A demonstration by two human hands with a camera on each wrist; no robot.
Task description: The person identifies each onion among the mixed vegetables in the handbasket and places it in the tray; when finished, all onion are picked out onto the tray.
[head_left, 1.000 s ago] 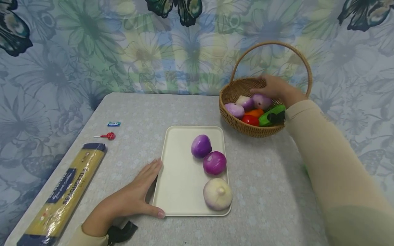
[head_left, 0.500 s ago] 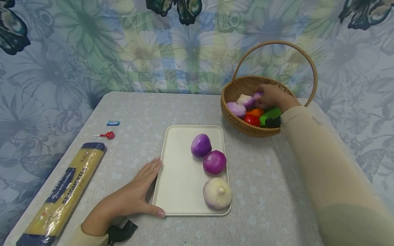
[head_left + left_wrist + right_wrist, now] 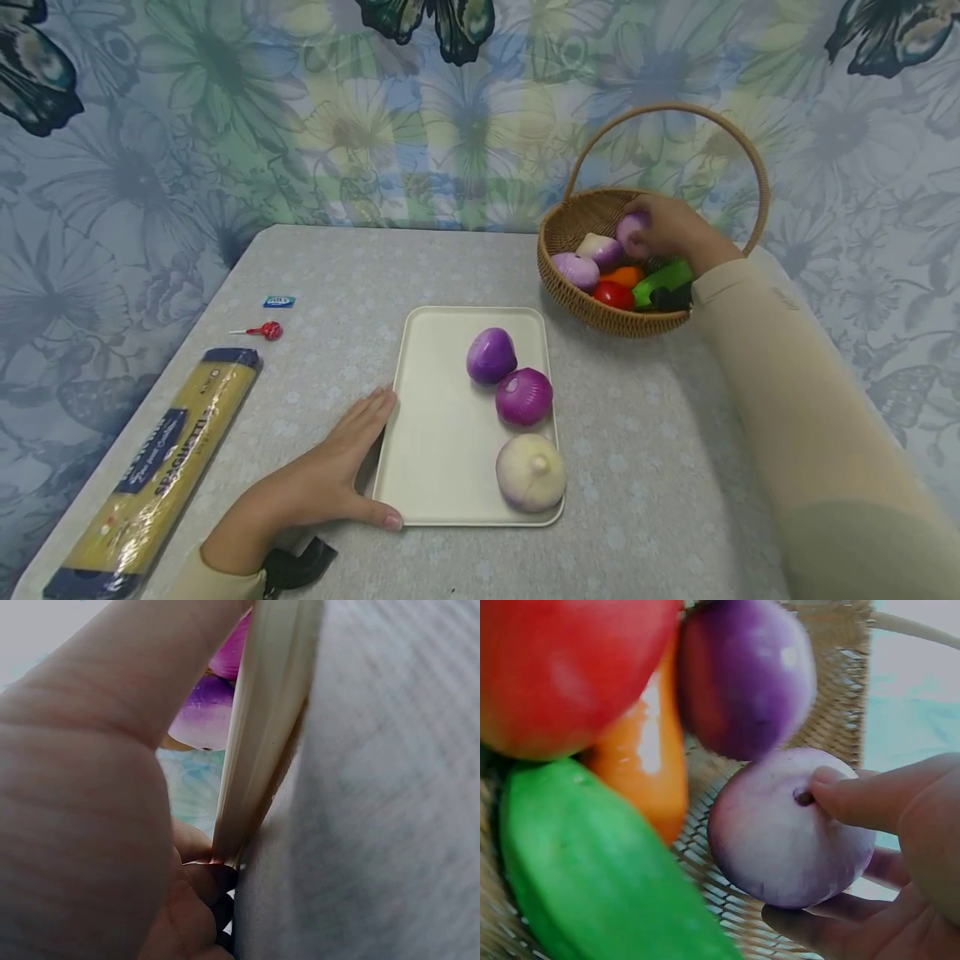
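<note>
My right hand (image 3: 667,229) is inside the wicker basket (image 3: 592,315), gripping a pale purple onion (image 3: 791,832) with the thumb near its stem spot and the fingers round its far side. Beside it in the basket lie another purple-and-white onion (image 3: 600,248), a lilac onion (image 3: 576,270), a red tomato-like piece (image 3: 613,295), an orange piece (image 3: 626,276) and a green vegetable (image 3: 667,279). With straight fingers and spread thumb, my left hand (image 3: 322,479) touches the left edge of the cream tray (image 3: 435,433). That tray bears two purple onions (image 3: 523,397) and a whitish one (image 3: 531,472).
A spaghetti packet (image 3: 157,475) lies along the table's left side. Behind it are a red lollipop (image 3: 270,331) and a small blue wrapper (image 3: 279,302). The basket's tall handle (image 3: 675,107) arches over my right hand, and a patterned cloth stands behind the table.
My right hand has come down into the basket, closed round the pale purple onion and lifted it slightly. The basket shifted a little to the right. My left hand and the tray stayed put.
</note>
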